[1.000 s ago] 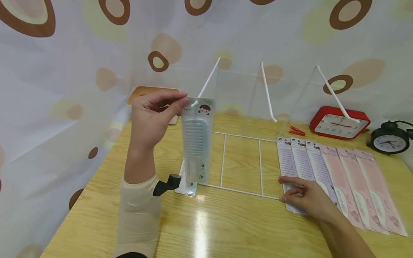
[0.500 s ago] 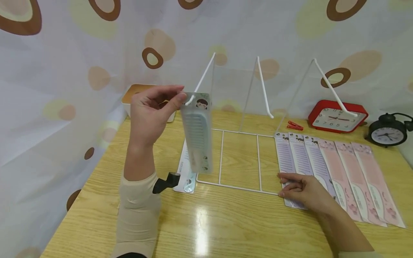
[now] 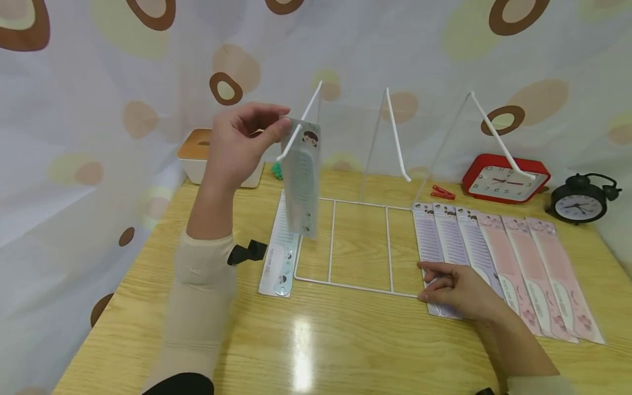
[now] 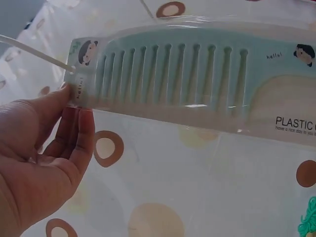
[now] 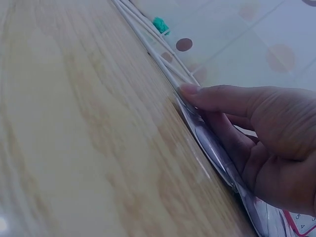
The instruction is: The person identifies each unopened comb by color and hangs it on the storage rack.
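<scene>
My left hand pinches the top corner of a packaged pale green comb between thumb and fingers. The pack hangs down, its top threaded on the left hook of a white wire display rack. In the left wrist view the comb shows wide teeth under clear plastic, with the hook's rod at the pack's end. My right hand holds the front right corner of the rack's base, thumb on the wire, over the nearest purple comb pack.
Another pale green comb pack lies left of the base. Several purple and pink packs lie in a row at right. Behind are a red clock, black alarm clock, red clip and wooden-lidded box. Two other hooks jut forward.
My left hand has raised the green comb pack and slid it farther back along the left hook. My right hand keeps its place at the rack's corner.
</scene>
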Available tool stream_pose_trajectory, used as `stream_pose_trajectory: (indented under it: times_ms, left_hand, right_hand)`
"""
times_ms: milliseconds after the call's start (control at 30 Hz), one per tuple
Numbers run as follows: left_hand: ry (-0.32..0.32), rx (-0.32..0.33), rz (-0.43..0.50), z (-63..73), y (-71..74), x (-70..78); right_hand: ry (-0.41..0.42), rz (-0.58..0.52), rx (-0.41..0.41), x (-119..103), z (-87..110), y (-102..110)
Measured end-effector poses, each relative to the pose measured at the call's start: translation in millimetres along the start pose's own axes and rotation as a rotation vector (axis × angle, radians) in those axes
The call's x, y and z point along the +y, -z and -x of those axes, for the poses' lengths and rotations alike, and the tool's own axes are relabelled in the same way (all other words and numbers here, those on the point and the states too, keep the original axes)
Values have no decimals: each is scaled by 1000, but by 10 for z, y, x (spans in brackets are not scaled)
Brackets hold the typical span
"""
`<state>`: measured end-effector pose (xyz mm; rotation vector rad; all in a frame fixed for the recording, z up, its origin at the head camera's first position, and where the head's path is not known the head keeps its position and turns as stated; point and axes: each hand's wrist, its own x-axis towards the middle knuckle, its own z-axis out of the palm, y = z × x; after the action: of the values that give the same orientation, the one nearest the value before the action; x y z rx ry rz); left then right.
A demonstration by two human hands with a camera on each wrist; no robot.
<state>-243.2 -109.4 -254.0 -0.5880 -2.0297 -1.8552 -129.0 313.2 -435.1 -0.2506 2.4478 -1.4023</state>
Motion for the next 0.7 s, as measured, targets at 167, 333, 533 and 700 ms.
stream_pose_trajectory:
  times_ms: [167,333,533,700]
  left_hand:
    - [30,-81,-44,-236,0,-89]
    - [78,-110,-58,-402,-19,-190]
    - [95,-138,-95,-569,-24,-221]
    - [96,-142,-156,-642,15,-230]
  right_hand:
    - [-29,15,-10,21,-37,7]
    - [-39,2,-18,24,-58,-7]
    - [-1,-8,-13,4,-87,-7]
    - [7,-5,-11,7,-138,-24]
